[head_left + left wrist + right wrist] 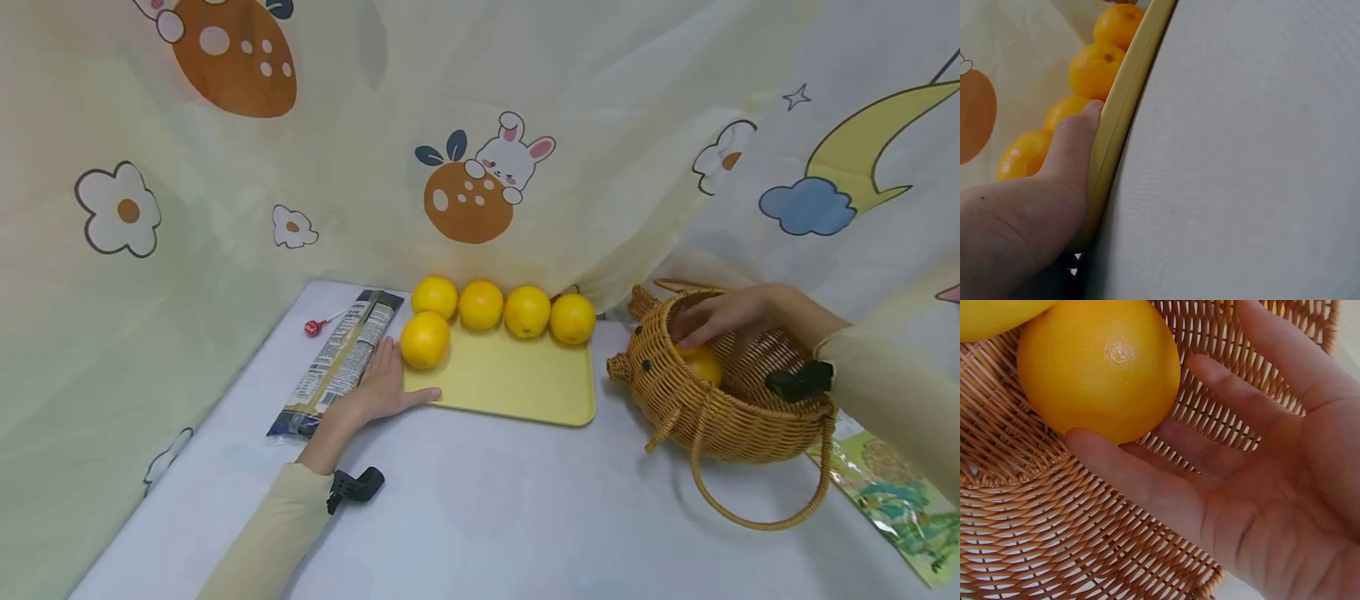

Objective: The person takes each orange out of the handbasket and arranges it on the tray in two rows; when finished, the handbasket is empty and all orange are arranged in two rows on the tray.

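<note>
My left hand lies at the left end of a yellow tray, fingers straight along its side and thumb stretched by the front edge. In the left wrist view the thumb reaches over the tray rim. Several oranges sit on the tray, mostly in a row along its back. At the right, my right hand reaches into a pig-shaped wicker basket. Its loosely spread fingers are beside and under an orange in the right wrist view, with the thumb apart. Another yellow fruit shows beside that orange.
A long dark-and-white printed packet lies left of the tray, with a red lollipop beyond it. The basket's handle hangs toward the front. A colourful printed sheet lies at the right, and patterned cloth hangs behind.
</note>
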The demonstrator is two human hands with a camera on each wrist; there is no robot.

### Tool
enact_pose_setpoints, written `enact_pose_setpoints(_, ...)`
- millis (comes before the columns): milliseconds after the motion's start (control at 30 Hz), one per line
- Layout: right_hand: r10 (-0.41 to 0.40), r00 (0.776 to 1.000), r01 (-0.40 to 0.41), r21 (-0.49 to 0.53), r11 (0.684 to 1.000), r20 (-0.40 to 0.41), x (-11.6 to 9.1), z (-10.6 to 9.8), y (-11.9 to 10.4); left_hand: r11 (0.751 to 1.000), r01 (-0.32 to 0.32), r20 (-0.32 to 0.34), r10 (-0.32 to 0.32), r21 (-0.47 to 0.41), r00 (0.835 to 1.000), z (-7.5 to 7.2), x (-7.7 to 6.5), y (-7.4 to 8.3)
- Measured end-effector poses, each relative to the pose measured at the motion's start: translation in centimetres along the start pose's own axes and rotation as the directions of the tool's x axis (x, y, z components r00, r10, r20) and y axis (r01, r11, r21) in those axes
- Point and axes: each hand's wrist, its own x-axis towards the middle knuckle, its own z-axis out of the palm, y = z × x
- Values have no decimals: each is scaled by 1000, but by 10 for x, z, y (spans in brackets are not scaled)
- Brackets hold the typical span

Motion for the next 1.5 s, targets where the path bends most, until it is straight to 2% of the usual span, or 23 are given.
enact_pose_setpoints(267, 16, 1000, -16, 57, 998, -1, 10, -3, 9, 1000, 13, -1, -13, 4, 1000, 2, 1, 1)
enact_pose_setpoints(467, 42, 997, -50, 121, 991, 70, 20, -2, 26, 1000, 13, 18, -13, 12, 1000, 6, 2, 2)
enact_pose_setpoints(633, 33, 997, -42, 127, 991, 74, 27, 0, 34, 999, 22, 15, -22, 26, 1000, 4, 3, 3)
enact_pose_setpoints(800, 29, 993, -49, 178, 983, 112, 33, -2, 33, 1000, 16, 16, -16, 18, 1000, 1, 3, 3)
enact_pose_setpoints(967, 21, 991, -45, 188, 981, 129, 36, -9, 33, 999, 26, 9, -26, 19, 1000, -1, 3, 3)
enact_pose_setpoints(1200, 18, 994, -35, 164, 986, 104, 35, -10, 34, 1000, 20, -4, -19, 17, 1000, -2, 1, 3)
enact_pose_setpoints(1333, -24, 998, 15, 165, 986, 54, 24, -10, 36, 1000, 12, -10, -12, 14, 1000, 2, -1, 2)
enact_pose_setpoints(1433, -117, 992, 105, 200, 974, 51, 12, -13, 42, 1000, 14, -8, -13, 14, 1000, 3, 0, 1)
enact_pose_setpoints(1500, -193, 980, 178, 219, 959, 52, 3, -16, 45, 1000, 19, -11, -19, 17, 1000, 3, -1, 0)
